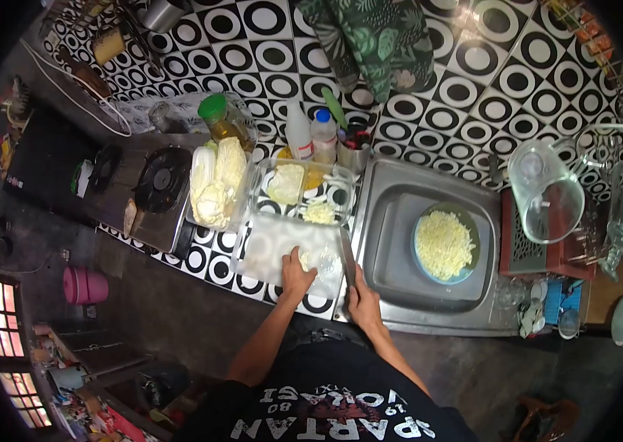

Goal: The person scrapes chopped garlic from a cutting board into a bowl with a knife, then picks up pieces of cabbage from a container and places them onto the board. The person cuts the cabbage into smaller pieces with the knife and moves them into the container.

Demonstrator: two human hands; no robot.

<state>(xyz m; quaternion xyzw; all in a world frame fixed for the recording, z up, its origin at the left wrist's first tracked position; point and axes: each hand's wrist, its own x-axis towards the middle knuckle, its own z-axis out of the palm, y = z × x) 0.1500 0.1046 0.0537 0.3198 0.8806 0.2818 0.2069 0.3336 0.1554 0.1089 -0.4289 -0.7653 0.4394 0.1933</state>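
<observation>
My left hand rests on a translucent cutting board, its thumb and fingers curled round a small pale piece of cabbage. Fine chopped bits lie on the board just to its right. In my right hand is a knife, its broad blade pointing away from me along the board's right edge. Behind the board, a clear divided container holds a pale leaf piece, chopped white bits and something yellow. Whole napa cabbages lie in a clear tray to the left.
A bowl heaped with chopped cabbage stands in the steel sink on the right. Bottles and a utensil cup line the wall. The gas stove is at the left, a dish rack at the right.
</observation>
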